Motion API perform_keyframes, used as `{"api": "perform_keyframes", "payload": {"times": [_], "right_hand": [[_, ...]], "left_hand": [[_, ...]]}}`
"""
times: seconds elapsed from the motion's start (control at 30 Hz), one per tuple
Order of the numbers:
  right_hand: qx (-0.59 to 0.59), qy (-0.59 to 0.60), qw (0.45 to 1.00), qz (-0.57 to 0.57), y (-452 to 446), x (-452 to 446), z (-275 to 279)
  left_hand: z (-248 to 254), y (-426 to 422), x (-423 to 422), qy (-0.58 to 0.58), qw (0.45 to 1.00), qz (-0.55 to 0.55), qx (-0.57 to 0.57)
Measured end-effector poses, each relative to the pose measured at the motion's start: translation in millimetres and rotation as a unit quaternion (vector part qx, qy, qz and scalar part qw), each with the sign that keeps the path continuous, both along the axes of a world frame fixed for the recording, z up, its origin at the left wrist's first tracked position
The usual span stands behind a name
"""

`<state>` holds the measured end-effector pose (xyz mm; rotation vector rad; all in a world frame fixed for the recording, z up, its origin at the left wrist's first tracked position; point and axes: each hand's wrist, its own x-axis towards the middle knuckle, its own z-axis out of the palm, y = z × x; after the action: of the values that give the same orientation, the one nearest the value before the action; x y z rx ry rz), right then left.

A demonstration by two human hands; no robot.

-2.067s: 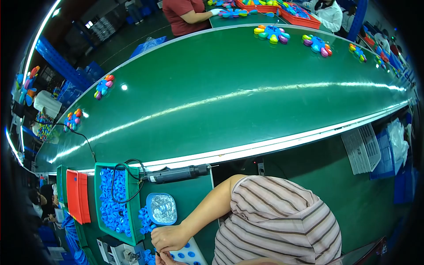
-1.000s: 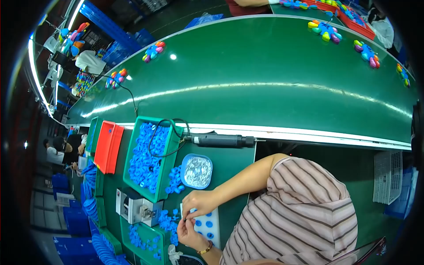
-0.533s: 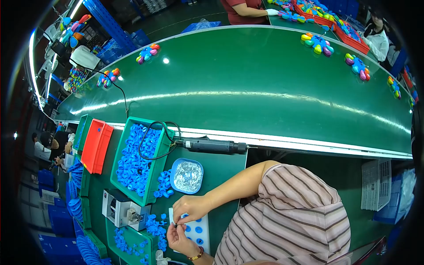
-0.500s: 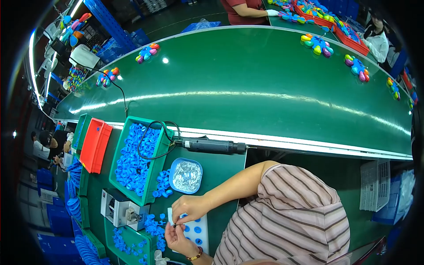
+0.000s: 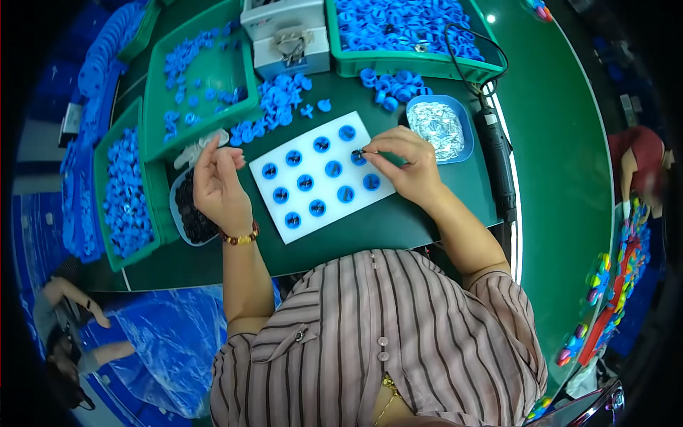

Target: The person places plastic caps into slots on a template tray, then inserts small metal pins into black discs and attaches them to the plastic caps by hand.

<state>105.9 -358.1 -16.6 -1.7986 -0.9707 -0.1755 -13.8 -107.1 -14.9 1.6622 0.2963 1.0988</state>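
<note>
A white board [image 5: 290,229] holds several round blue parts in rows, many with a small black piece in them. My right hand [image 5: 413,165] is over the board's right side, thumb and fingers pinched on a small black piece [image 5: 361,154] at one of the blue parts. To the left of the board, my left hand [image 5: 219,186] is raised with fingers apart and nothing visible in them. It partly covers a tub of black pieces [image 5: 192,213]. A blue dish [image 5: 466,128] of small silvery pieces stands beyond my right hand.
Green bins [image 5: 420,66] of blue parts stand at the back and left. Loose blue parts [image 5: 281,99] lie near a grey-white machine [image 5: 292,50]. A dark power screwdriver [image 5: 498,164] lies along the right edge. Other people [image 5: 640,156] are at both sides.
The view has swung round and now looks down on the board. My hands, together at a small dark piece before, are now apart; the right holds a black piece at the board.
</note>
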Motion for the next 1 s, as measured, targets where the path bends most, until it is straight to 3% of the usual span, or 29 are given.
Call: {"api": "perform_keyframes", "payload": {"times": [0.3,0.37,0.47,0.53,0.73,1.0], "right_hand": [[-0.12,-0.073,0.99,0.024,19,-7,-7],[-0.098,-0.091,0.991,-0.008,16,0,-9],[-0.082,-0.055,0.994,-0.035,13,4,-8],[-0.072,-0.048,0.995,-0.052,12,6,-8],[-0.068,-0.065,0.995,-0.041,11,3,-4],[-0.036,-0.073,0.996,-0.02,9,2,-9]], "left_hand": [[10,2,-3,0.023,1.0,0.002,-0.001],[15,-2,0,0.115,0.979,-0.092,0.139],[0,-25,8,0.185,0.944,-0.17,0.213],[-2,-37,12,0.23,0.88,-0.229,0.346],[3,-48,18,0.276,0.842,-0.202,0.417],[-6,-67,18,0.294,0.858,-0.124,0.401]]}}
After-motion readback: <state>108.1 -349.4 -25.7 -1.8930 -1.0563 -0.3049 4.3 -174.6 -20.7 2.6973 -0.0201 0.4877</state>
